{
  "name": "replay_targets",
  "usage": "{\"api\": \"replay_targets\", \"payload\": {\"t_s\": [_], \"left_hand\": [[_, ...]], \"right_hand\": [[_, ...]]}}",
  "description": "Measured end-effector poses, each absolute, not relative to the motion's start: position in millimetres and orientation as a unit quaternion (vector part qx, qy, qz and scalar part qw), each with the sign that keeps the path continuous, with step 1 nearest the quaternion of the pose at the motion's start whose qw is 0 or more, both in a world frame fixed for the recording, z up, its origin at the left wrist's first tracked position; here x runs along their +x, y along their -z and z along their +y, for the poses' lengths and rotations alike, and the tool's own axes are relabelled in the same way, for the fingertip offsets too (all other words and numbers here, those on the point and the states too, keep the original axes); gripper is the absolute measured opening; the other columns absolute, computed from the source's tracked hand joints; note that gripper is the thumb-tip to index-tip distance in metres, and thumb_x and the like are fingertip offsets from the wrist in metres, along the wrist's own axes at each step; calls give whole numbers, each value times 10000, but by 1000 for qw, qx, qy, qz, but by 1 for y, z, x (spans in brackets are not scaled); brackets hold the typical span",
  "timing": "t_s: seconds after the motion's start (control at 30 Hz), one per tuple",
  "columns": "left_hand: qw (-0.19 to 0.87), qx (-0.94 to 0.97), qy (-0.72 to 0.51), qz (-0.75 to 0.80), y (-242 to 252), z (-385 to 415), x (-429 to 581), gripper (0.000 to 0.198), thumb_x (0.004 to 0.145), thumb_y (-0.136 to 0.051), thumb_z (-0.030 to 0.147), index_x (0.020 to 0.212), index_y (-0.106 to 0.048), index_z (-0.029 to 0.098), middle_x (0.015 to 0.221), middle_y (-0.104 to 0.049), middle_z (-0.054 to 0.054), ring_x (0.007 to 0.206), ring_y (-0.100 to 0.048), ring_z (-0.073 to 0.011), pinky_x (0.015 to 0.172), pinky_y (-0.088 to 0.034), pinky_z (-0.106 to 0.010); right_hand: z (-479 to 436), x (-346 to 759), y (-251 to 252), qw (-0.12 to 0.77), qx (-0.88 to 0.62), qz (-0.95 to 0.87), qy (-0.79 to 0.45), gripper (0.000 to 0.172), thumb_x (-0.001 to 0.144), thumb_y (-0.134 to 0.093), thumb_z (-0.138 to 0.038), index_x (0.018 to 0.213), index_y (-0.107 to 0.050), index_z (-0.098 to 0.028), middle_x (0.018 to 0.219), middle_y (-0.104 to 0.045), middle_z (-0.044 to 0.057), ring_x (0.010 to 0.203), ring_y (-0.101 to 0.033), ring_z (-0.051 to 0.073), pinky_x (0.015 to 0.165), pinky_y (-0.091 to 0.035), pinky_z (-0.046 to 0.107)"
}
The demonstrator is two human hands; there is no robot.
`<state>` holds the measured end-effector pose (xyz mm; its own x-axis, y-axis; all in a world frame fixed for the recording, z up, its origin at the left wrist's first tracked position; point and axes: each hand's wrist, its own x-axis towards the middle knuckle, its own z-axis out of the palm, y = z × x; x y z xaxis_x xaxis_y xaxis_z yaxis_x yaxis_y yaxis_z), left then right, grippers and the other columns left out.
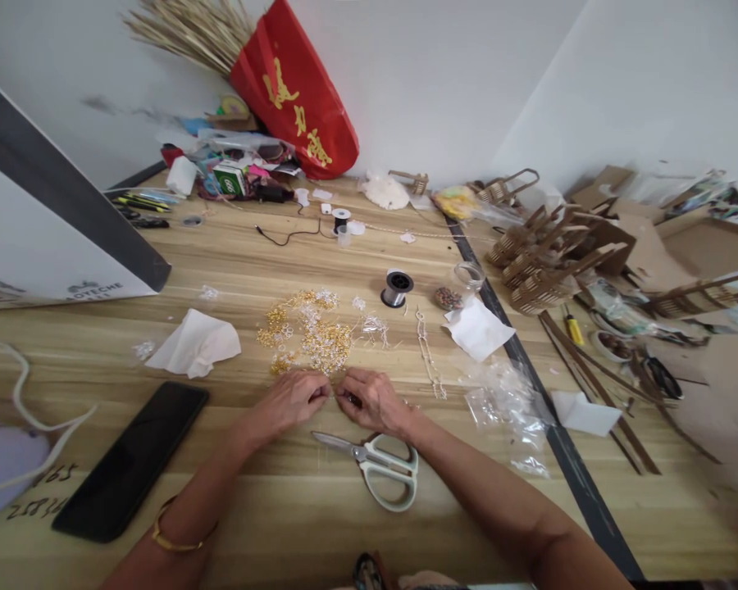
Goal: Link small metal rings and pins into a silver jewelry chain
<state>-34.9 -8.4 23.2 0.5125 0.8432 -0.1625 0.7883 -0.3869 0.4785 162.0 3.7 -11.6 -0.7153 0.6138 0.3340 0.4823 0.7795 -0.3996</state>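
My left hand (298, 395) and my right hand (369, 398) rest close together on the wooden table, fingertips pinched and nearly touching. Whatever lies between the fingers is too small to make out; something dark shows under the curled right fingers. Just beyond them spreads a pile of gold and silver beads (327, 344). Scissors with pale handles (394, 483) lie below my right hand, blades toward the left. A spool of silver wire (397, 288) stands behind the beads. To its right a thin beaded chain (427, 354) is stretched out on the table.
A black phone (132, 463) and a crumpled white tissue (195, 344) lie at left. On the right are a white paper (480, 328), clear plastic bags (513, 414), a glass jar (469, 277) and small woven baskets (532, 258). A red bag (301, 98) leans against the wall.
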Motion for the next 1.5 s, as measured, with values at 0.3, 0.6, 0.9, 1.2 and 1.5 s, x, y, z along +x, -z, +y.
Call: {"api": "replay_targets", "payload": {"t_s": [0.3,0.6,0.9,1.2,1.5], "left_hand": [[246,834,-55,490,-22,-9,-35,165,780,-459,149,775,-621,175,740,-622,-32,697,-554,-166,669,-381,-260],[257,823,-57,503,-28,-8,-38,113,775,-491,156,754,-600,173,748,-618,-28,715,-554,-169,661,-376,-257],[254,820,-79,507,-23,-7,-37,130,773,-495,169,735,-619,173,721,-613,-21,681,-547,-154,641,-378,-249],[257,823,-75,501,-26,-8,-35,147,765,-481,130,715,-615,169,719,-621,-27,685,-545,-156,637,-358,-249],[256,823,-73,501,-25,-8,-36,136,758,-485,124,705,-602,168,726,-619,-29,700,-547,-161,642,-350,-251]], "right_hand": [[4,162,13,232,-295,-913,-159,78,830,-497,-135,809,-563,-172,749,-558,24,680,-505,130,592,-331,226],[4,162,15,234,-299,-910,-165,82,835,-496,-136,824,-568,-174,750,-555,21,673,-501,126,598,-331,226],[3,161,9,243,-294,-906,-182,93,844,-492,-127,813,-567,-173,743,-560,27,682,-516,132,603,-351,226],[3,159,10,249,-300,-905,-172,99,843,-488,-127,801,-563,-176,719,-556,21,651,-514,132,573,-341,231],[4,158,7,256,-291,-901,-194,104,828,-487,-96,795,-547,-174,728,-558,29,670,-524,136,597,-364,226]]}}
